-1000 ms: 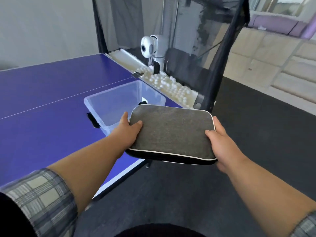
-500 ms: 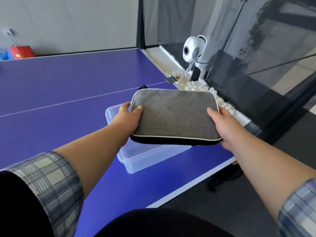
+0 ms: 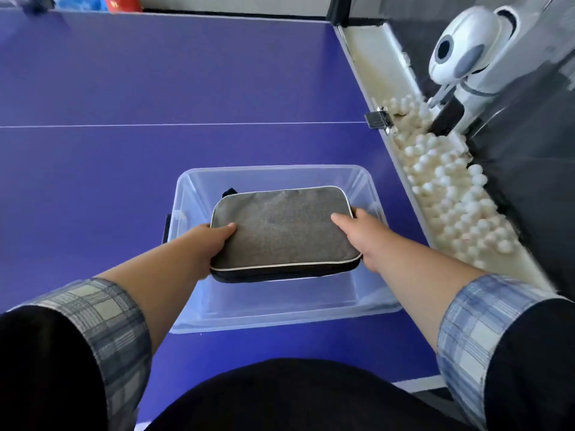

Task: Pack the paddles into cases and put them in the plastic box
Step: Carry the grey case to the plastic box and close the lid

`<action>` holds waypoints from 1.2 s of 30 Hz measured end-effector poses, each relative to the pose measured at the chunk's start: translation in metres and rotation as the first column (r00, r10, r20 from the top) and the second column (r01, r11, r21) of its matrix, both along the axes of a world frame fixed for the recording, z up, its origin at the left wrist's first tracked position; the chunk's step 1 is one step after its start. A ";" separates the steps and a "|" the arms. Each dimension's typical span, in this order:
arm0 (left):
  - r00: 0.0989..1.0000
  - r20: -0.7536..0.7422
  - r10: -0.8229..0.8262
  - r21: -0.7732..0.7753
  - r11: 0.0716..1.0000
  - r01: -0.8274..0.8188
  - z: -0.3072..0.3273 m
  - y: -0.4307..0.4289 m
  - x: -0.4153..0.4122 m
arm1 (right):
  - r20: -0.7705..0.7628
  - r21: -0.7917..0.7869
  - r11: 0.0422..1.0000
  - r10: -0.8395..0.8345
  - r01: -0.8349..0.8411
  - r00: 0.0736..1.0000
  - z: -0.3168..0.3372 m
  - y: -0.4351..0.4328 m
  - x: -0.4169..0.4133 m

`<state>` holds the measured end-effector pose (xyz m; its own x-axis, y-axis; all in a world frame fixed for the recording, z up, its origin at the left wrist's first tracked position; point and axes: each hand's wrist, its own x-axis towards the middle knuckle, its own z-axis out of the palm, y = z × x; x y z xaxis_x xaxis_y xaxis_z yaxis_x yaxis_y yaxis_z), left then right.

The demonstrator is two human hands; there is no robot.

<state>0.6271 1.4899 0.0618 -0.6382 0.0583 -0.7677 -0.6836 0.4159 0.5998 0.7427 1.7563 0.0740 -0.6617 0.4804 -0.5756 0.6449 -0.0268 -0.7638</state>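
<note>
A grey rectangular paddle case [image 3: 281, 228] with white piping and a black underside is held flat between both hands. My left hand [image 3: 207, 247] grips its left edge and my right hand [image 3: 362, 233] grips its right edge. The case hangs inside the opening of a clear plastic box [image 3: 367, 303] that stands on the blue table. I cannot tell whether the case touches the box floor. No paddle is visible; the case is zipped closed.
The blue table-tennis table [image 3: 155, 88] stretches ahead and to the left. Along its right side runs a white trough full of white balls [image 3: 451, 197], with a white ball-feeding machine [image 3: 463, 54] behind it. Dark netting lies further right.
Both hands have carried the case from beside the table, over the box and down into its opening. The view has tilted downward.
</note>
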 end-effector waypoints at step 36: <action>0.683 -0.677 -0.276 -0.376 0.927 0.002 0.063 -0.171 0.018 | -0.087 0.764 0.525 0.659 -0.374 0.747 0.071 -0.283 -0.107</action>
